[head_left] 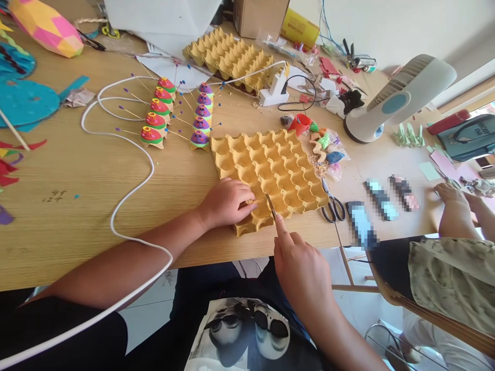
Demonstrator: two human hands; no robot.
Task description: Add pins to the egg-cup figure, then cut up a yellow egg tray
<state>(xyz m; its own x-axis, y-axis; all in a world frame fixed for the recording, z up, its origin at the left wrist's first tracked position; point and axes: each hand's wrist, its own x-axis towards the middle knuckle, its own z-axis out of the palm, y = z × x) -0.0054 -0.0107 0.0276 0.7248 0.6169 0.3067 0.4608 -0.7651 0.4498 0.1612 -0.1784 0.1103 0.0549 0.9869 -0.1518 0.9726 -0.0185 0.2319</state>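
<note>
A yellow egg tray (270,170) lies on the wooden table, its near edge by the table's front edge. My left hand (226,202) is closed on the tray's left front part, thumb and fingers pinching its edge. In my right hand (299,257) is a thin knife (271,206), index finger stretched along its back, the blade touching the tray between cups. Black-handled scissors (333,207) lie at the tray's right corner. Behind it to the left stand two rows of painted egg-cup figures (155,121) with pins stuck in them.
A white cable (116,206) loops over the table and across my left forearm. Further back are a second egg tray (228,54), a power strip (273,95) and a white fan (402,98). Phones (361,224) and another person's hands (452,193) are at the right.
</note>
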